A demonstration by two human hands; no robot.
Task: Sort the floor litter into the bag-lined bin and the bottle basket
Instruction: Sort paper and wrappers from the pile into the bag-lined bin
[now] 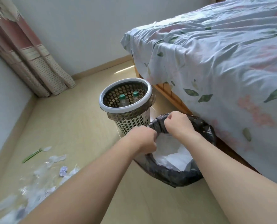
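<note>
The bin lined with a black bag [181,177] stands on the floor beside the bed, with white crumpled paper [171,152] inside. My left hand [145,139] grips the bag's edge at the bin's near-left rim. My right hand [177,124] pinches the black bag at the far rim. Behind it stands the perforated bottle basket [131,122] with a white rim, holding two clear bottles with green caps [122,96]. Loose litter [42,173] of clear plastic, paper scraps and a purple wad lies on the floor at the left.
A bed with a floral sheet [223,65] fills the right side, its wooden frame [171,96] close to both containers. Curtains [26,54] hang in the far left corner. A green stick [32,155] lies near the litter. Pale wooden floor [73,120] stretches between.
</note>
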